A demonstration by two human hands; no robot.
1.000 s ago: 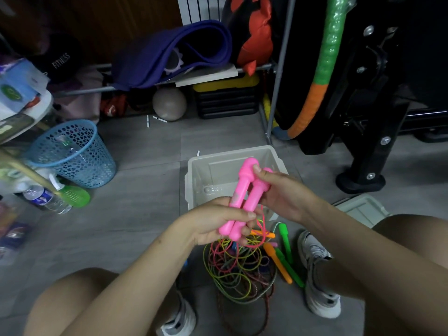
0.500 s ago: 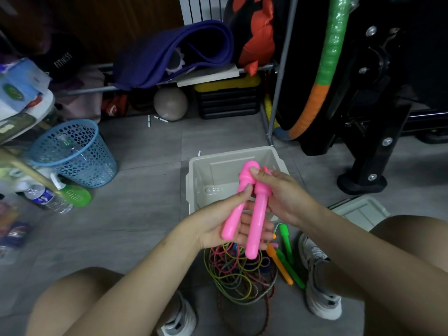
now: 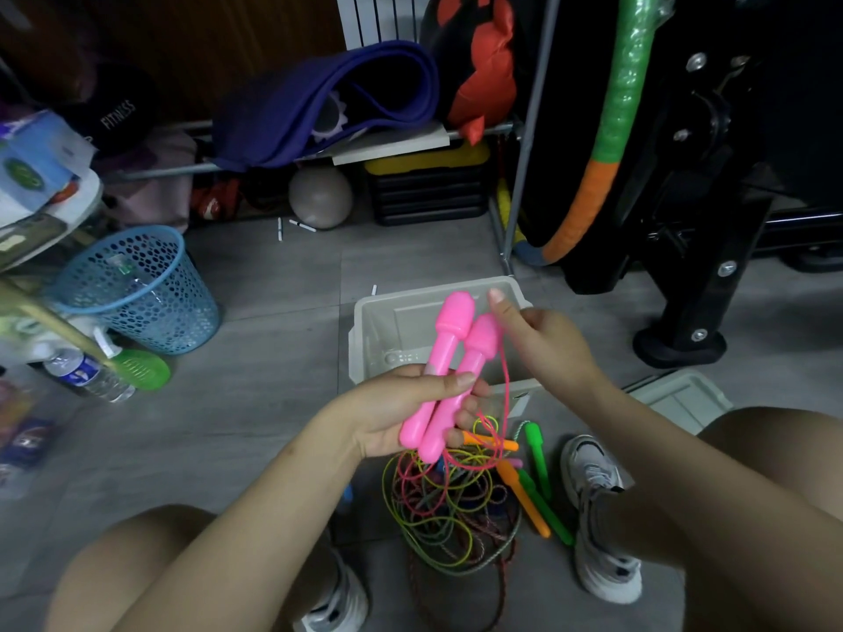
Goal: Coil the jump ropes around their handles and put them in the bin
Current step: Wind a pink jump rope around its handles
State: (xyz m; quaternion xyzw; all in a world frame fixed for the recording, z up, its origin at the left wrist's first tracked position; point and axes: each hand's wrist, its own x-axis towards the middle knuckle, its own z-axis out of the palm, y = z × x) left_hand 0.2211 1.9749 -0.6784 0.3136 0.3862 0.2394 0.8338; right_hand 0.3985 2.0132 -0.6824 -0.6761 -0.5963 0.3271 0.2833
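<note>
My left hand (image 3: 401, 408) grips two pink jump-rope handles (image 3: 449, 358) side by side, heads pointing up and away over the grey bin (image 3: 365, 330). My right hand (image 3: 543, 344) sits beside the handle heads and pinches the pink rope (image 3: 505, 385), which hangs down in a loop to the tangle of coloured ropes (image 3: 447, 508) on the floor between my feet. Orange handles (image 3: 520, 494) and green handles (image 3: 538, 467) lie to the right of the tangle. The bin looks empty inside.
A grey bin lid (image 3: 684, 399) lies right of the bin. A blue mesh basket (image 3: 137, 289), a water bottle (image 3: 86, 376) and a green item (image 3: 141, 369) stand to the left. A rack with a purple mat (image 3: 328, 102), a ball (image 3: 319, 196) and black gym gear (image 3: 693, 198) stand behind.
My left hand took both pink handles in a full grip and tilted them upright. My right hand let go of the handle heads and now holds the pink rope beside them.
</note>
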